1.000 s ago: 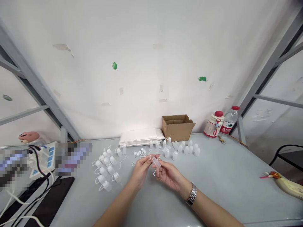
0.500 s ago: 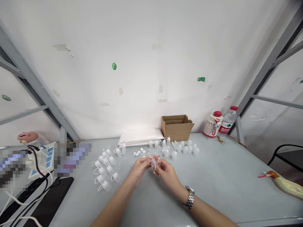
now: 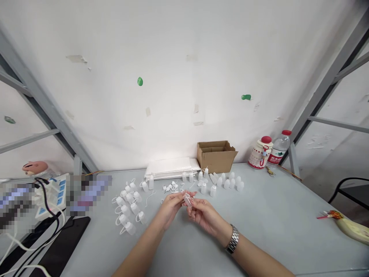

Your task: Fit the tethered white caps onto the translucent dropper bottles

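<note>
Over the middle of the grey table (image 3: pixel 268 219), my left hand (image 3: pixel 172 206) and my right hand (image 3: pixel 205 216) meet around a small translucent bottle (image 3: pixel 188 200). The fingers of both are closed on it, and they partly cover it. To the left stand several small bottles (image 3: pixel 134 208) with looped white straps. Small white caps (image 3: pixel 170 187) lie in a pile just beyond my left hand. More bottles (image 3: pixel 213 191) stand beyond my right hand, and several capless-looking ones (image 3: pixel 232 183) are grouped further right.
A stack of white sheets (image 3: pixel 168 167) and an open cardboard box (image 3: pixel 216 159) are by the wall. At the back right stand a decorated jar (image 3: pixel 260 154) and a water bottle (image 3: pixel 279 148). Cables, a power strip (image 3: pixel 59 196) and a black slab (image 3: pixel 62 246) occupy the left side.
My right hand has turned and its fingers have shifted lower on the small bottle. My left hand keeps its hold with little movement. The view has shifted slightly.
</note>
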`<state>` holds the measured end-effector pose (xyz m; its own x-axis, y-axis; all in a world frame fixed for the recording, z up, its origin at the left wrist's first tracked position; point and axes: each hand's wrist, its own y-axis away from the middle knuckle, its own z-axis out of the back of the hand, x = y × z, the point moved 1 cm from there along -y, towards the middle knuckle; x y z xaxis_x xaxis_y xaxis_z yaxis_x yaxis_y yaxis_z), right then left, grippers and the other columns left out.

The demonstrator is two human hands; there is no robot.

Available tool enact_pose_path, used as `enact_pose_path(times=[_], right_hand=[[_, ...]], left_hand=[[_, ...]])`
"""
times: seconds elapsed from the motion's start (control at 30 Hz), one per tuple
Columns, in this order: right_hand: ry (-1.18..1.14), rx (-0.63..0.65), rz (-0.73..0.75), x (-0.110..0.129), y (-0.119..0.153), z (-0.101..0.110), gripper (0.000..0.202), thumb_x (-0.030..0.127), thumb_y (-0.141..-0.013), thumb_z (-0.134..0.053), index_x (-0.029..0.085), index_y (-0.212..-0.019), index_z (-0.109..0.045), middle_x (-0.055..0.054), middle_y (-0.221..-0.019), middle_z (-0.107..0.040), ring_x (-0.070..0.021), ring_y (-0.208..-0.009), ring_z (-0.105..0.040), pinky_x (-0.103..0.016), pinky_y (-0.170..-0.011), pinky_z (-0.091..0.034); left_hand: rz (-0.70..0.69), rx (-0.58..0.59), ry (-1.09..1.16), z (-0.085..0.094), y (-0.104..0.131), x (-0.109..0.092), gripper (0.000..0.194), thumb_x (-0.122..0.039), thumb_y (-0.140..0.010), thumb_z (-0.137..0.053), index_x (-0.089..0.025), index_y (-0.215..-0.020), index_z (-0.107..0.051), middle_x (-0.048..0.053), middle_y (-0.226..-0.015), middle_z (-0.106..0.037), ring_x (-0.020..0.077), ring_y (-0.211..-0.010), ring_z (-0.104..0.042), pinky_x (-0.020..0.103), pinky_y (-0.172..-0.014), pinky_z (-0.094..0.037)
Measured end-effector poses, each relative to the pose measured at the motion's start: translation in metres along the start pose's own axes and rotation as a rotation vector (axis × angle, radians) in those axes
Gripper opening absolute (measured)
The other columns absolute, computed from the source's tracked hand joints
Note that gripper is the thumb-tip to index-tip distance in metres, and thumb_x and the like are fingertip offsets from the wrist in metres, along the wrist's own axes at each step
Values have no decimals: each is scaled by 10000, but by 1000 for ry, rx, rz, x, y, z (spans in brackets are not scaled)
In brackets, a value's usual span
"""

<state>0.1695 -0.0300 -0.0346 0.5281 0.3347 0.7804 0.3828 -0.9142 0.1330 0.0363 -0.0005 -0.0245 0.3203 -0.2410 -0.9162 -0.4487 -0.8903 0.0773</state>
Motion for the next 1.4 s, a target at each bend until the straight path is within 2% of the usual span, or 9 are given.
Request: enact_pose_path(times=[0.1,0.17,0.37,0.57,0.77,1.07,1.17,1.3,1.4], right_hand=[[165,-103,67,-1,-3,4,366,478,-636,-724,126,-716,-664,-32,-600,-647,-98,-505,-532,-235,-544,-404],[278,-178,128,-2,-5,6,385,482,-598,-748,132,-730,-657,-26,-617,-658,-109,-512,-546,-245,-552,-415],[409,-249,171,-2,-7,7,384,503,-580,-746,150,-671,-623,3,-548,-624,-122,-482,-532,-266,-532,-413],[398,-174,173,2,-5,5,356,494,-632,-715,154,-642,-610,3,-533,-622,-115,-475,-523,-260,-535,-405],[284,-92,135,3,-2,3,342,463,-660,-707,147,-585,-599,-3,-547,-623,-97,-483,-518,-234,-536,-395],[14,120,54,3,-2,9,268,362,-727,-680,113,-636,-642,-2,-509,-580,-63,-440,-471,-198,-486,-356],[22,117,18,1,-3,10,283,391,-720,-681,113,-680,-647,-18,-549,-612,-71,-456,-497,-206,-504,-376],[233,-62,85,0,-6,8,361,478,-679,-689,125,-735,-643,-38,-644,-658,-106,-520,-560,-242,-555,-413],[372,-156,144,0,-8,7,397,475,-574,-758,143,-748,-629,0,-618,-637,-119,-522,-557,-262,-563,-422]], left_hand=[[-29,-160,-33,0,-3,5,286,-390,-702,-661,-130,-798,-734,133,-921,-717,267,-941,-615,359,-881,-404],[-27,-206,-27,0,-4,8,275,-383,-679,-683,-134,-782,-737,133,-921,-718,267,-946,-610,353,-870,-407],[-23,-134,-8,-1,-4,9,303,-415,-714,-644,-143,-815,-731,122,-949,-711,256,-926,-612,349,-847,-422],[-39,-99,57,-2,-5,11,279,-380,-745,-625,-148,-867,-722,112,-1017,-690,241,-991,-582,333,-886,-401],[-5,-56,125,-3,-2,13,295,-371,-747,-627,-158,-937,-704,107,-1009,-685,216,-907,-599,317,-817,-430],[6,47,34,-7,3,2,321,-397,-769,-598,-129,-909,-708,131,-1054,-674,248,-1023,-565,377,-939,-369],[-31,-30,8,-8,3,2,301,-403,-746,-619,-137,-844,-721,124,-1037,-684,258,-1059,-552,372,-956,-360],[-53,-228,-24,-4,0,8,315,-421,-674,-679,-138,-808,-724,125,-991,-701,262,-979,-591,368,-906,-392],[-50,-265,-48,0,-3,13,315,-406,-658,-693,-142,-826,-726,118,-959,-710,258,-973,-591,353,-886,-401]])
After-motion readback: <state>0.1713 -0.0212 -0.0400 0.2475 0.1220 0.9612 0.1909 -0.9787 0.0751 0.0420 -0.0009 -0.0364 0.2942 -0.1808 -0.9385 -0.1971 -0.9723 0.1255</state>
